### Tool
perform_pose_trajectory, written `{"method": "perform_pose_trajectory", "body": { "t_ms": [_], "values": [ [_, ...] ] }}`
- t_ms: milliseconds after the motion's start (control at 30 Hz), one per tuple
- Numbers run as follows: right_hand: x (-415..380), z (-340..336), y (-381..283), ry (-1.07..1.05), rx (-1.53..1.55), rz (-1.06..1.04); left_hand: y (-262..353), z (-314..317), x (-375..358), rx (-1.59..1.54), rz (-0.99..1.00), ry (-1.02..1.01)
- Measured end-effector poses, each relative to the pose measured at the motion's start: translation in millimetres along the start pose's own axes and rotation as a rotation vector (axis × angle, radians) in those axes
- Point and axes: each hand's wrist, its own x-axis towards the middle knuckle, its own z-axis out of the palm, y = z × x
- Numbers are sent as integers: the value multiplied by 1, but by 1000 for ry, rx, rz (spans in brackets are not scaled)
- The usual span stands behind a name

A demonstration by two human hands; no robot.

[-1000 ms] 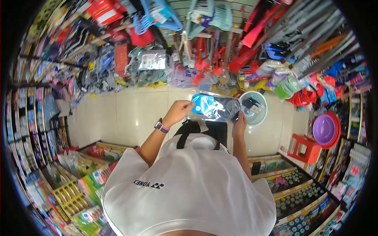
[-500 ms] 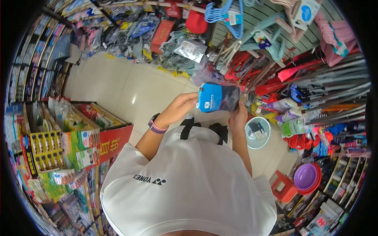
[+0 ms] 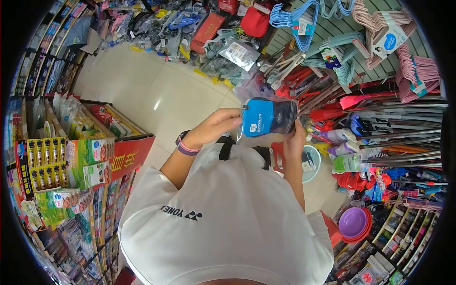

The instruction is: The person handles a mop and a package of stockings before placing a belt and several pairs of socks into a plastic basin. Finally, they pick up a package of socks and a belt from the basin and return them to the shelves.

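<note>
A flat clear plastic package (image 3: 270,118) with a blue "SPORTS" card and dark folded contents is held up in front of my chest. My left hand (image 3: 216,127), with a watch and a band at the wrist, pinches its left edge. Fingers of my right hand (image 3: 295,138) grip its lower right corner. Past the right wrist, a pale round basin (image 3: 310,164) with a packet inside stands on the floor.
Hangers (image 3: 304,28) hang at the top right, above long poles (image 3: 403,137). Bagged goods (image 3: 175,28) line the far side. A red display bin (image 3: 128,154) stands left. Purple and red basins (image 3: 352,222) are at lower right, beside shelves.
The view has shifted, so the hangers and far goods show lower and farther right. Both hands still hold the package, which now lies flatter with its clear wrapper more visible. A red stool part shows behind my right forearm.
</note>
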Motion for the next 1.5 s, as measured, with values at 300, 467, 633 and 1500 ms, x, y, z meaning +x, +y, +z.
{"method": "perform_pose_trajectory", "body": {
  "t_ms": [300, 467, 633, 1500],
  "values": [
    [-18, -2, -18, 132, -68, -24, -18, -13, 11, -89, -22, -112],
    [-23, -18, -27, 194, -84, -82, -24, -11, 19, -135, 1, -177],
    [-26, -24, -33, 226, -38, -140, -20, -7, 25, -203, -17, -185],
    [3, 46, 2, -101, -688, 122, -15, -80, -28, -404, 186, 153]
  ]
}}
